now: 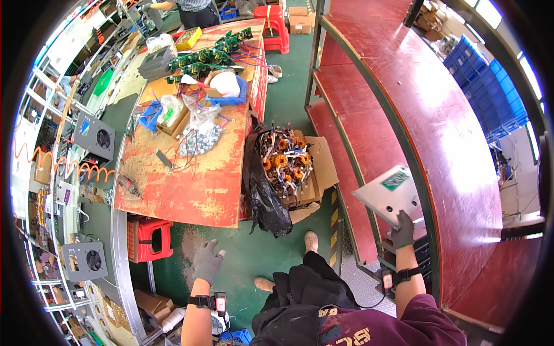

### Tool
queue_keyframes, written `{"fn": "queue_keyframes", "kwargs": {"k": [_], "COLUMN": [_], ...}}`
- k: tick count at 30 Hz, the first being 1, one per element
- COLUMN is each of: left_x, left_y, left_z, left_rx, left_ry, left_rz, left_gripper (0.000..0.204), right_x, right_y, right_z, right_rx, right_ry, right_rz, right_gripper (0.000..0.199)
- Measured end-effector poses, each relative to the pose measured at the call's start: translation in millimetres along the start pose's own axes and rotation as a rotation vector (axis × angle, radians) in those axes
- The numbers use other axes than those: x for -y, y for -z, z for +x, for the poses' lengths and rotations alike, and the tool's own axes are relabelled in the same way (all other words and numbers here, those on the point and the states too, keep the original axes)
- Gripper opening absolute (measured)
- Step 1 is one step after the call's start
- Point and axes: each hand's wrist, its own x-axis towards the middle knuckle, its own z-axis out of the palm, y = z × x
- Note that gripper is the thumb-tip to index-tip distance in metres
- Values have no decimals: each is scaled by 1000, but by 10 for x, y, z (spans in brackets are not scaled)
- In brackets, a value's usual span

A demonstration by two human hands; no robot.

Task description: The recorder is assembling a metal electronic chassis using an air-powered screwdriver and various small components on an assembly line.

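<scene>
One stiff grey metal panel (pixel 389 195), likely light, pinched at lower corner by right hand (pixel 403 229); left hand (pixel 206 262) spread, empty.

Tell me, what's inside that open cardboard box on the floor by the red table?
The cardboard box holds a heap of copper-wound coils with tangled wires. A black plastic bag drapes its left side. Whatever lies beneath the top layer is covered.
</scene>
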Motion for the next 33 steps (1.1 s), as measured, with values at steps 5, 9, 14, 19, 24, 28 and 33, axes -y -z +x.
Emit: {"fn": "queue_keyframes", "kwargs": {"k": [5, 9, 14, 19, 24, 28, 33], "left_x": [374, 585, 779, 1963, 3112, 3821, 4686], "left_y": [183, 763, 1721, 1845, 1455, 1546, 1714], "left_z": [-285, -650, -1352, -2133, -2575, -2908, -3133], "left_rx": [-8, -394, -929, -952, -948, -1142, -1303], "left_ry": [-167, -650, -891, -670, -284, 40, 558], "left_rz": [-89, -138, 60, 180, -146, -202, -753], "left_gripper": [46, 47, 62, 37, 15, 14, 16], "right_x": [-176, -243, 99, -34, -558, -731, -1595], "right_y": [36, -157, -531, -1393, -2338, -3084, -4372], "right_z": [-1304, -2738, -3992, -5383, -6664, -7796, -8211], "right_rx": [597, 885, 1217, 1415, 1663, 2031, 2254], "right_ry": [-127, 216, 1036, 2115, 2622, 2414, 1429], "right_rz": [-81, -443, -1318, -1268, -1424, -577, -161], "right_gripper": [35, 34, 23, 16, 20, 67, 35]}}
